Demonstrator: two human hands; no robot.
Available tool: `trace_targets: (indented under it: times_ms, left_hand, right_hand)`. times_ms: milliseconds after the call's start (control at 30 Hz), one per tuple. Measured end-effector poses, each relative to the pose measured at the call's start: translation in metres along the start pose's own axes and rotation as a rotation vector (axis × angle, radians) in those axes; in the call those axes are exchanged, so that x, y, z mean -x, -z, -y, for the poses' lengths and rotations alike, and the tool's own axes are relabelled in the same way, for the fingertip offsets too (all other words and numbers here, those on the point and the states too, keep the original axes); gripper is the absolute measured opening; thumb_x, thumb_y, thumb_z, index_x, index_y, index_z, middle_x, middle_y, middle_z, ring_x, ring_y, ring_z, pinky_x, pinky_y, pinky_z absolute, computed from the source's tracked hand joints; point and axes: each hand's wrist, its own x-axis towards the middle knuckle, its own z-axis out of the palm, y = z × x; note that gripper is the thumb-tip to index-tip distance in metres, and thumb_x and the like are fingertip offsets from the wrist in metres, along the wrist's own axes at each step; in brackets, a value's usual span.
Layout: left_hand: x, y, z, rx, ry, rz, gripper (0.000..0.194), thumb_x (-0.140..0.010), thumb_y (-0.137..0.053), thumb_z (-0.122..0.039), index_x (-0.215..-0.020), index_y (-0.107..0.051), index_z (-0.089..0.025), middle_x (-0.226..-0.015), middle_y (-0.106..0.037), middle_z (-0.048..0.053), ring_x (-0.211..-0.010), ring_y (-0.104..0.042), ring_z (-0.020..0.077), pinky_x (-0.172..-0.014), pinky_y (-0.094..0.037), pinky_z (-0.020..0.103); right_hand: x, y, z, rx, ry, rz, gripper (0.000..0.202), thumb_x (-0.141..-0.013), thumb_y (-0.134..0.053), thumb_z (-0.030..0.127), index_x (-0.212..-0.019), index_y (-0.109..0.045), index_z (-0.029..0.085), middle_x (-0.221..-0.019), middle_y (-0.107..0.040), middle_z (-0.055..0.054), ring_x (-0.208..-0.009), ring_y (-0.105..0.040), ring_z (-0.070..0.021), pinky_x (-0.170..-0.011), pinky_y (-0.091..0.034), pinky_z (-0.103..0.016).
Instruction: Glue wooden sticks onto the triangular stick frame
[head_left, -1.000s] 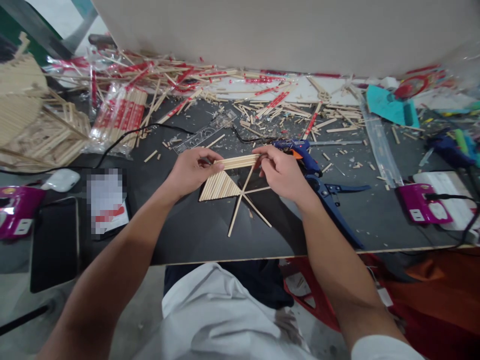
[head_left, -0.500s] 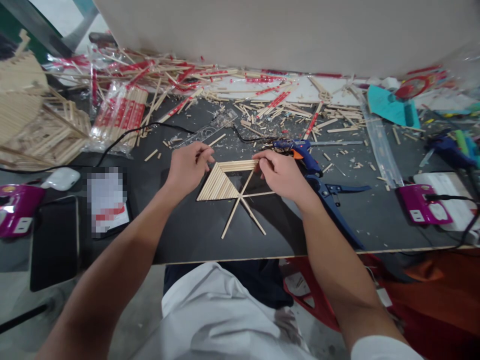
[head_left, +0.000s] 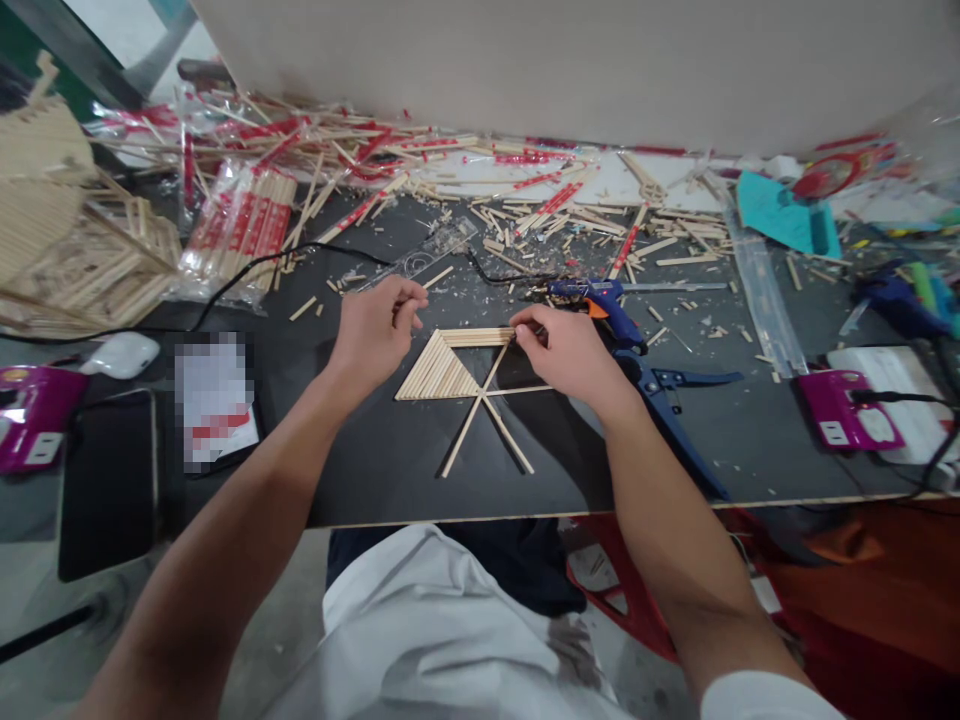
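A wooden stick frame [head_left: 437,370] lies on the dark tabletop, with sticks spreading from its centre like spokes. Its left wedge is filled with parallel sticks, and a few sticks line the far edge of the wedge beside it. My right hand [head_left: 566,350] pinches the frame's far right corner between thumb and fingers. Just left of the far left corner, my left hand [head_left: 379,325] hovers apart from the frame, its fingers curled together; whatever they may hold is hidden. Behind my right hand are a blue glue gun [head_left: 611,305] and blue-handled cutters [head_left: 667,410].
Loose stick offcuts [head_left: 555,215] litter the back. Bagged sticks [head_left: 244,225] and a large stick construction [head_left: 67,240] stand left. A phone [head_left: 109,485] overlaps the front edge. A black cable [head_left: 262,260] crosses the table; a purple power adapter [head_left: 847,410] sits right.
My left hand has drawn slightly left, away from the frame's far left corner. The frame has shifted very slightly, and my right hand stays at its far right corner.
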Motion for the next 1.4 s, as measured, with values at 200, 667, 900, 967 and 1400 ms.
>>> trace_targets:
  times_ms: [200, 667, 900, 967, 1400]
  left_hand:
    - [0.002, 0.002, -0.006, -0.111, -0.065, 0.067, 0.013, -0.088, -0.066, -0.027, -0.099, -0.07, -0.02, -0.082, -0.076, 0.002, -0.072, -0.07, 0.0156, -0.073, -0.055, 0.028]
    - [0.01, -0.006, -0.015, -0.352, -0.205, 0.272, 0.022, -0.098, -0.055, -0.032, -0.1, -0.072, -0.019, -0.11, -0.069, 0.007, -0.094, -0.065, 0.0208, -0.083, -0.05, 0.034]
    - [0.004, -0.001, -0.008, -0.374, -0.2, 0.216, 0.029, -0.101, -0.046, -0.032, -0.098, -0.071, -0.017, -0.105, -0.07, 0.009, -0.101, -0.064, 0.0242, -0.089, -0.05, 0.036]
    - [0.002, 0.001, -0.006, -0.404, -0.167, 0.188, 0.03, -0.101, -0.046, -0.033, -0.094, -0.07, -0.017, -0.101, -0.07, 0.01, -0.098, -0.064, 0.0244, -0.086, -0.05, 0.036]
    - [-0.004, 0.009, 0.007, -0.338, 0.017, 0.155, 0.031, -0.094, -0.048, -0.022, -0.105, -0.077, -0.019, -0.094, -0.08, 0.006, -0.075, -0.072, 0.0196, -0.081, -0.054, 0.033]
  right_hand:
    - [0.0, 0.002, -0.002, -0.022, -0.036, 0.016, 0.023, -0.092, -0.058, 0.016, -0.107, -0.075, 0.013, -0.089, -0.076, -0.008, -0.075, -0.067, -0.0191, -0.077, -0.05, -0.031]
    - [-0.003, -0.01, 0.0, -0.055, -0.063, 0.01, 0.017, -0.088, -0.076, 0.03, -0.096, -0.071, 0.016, -0.08, -0.071, -0.004, -0.068, -0.061, -0.0157, -0.071, -0.047, -0.03]
    - [-0.002, -0.005, -0.004, -0.084, -0.052, 0.024, 0.011, -0.09, -0.068, 0.022, -0.1, -0.072, 0.016, -0.084, -0.073, -0.005, -0.069, -0.063, -0.0154, -0.071, -0.048, -0.029]
    - [-0.002, -0.004, -0.005, -0.082, -0.054, 0.04, 0.014, -0.092, -0.062, 0.017, -0.102, -0.072, 0.016, -0.085, -0.074, -0.006, -0.071, -0.065, -0.0162, -0.073, -0.049, -0.029]
    - [-0.001, 0.005, -0.005, -0.048, 0.015, -0.014, 0.027, -0.092, -0.053, 0.013, -0.11, -0.073, 0.013, -0.093, -0.076, -0.011, -0.079, -0.068, -0.0206, -0.082, -0.052, -0.033]
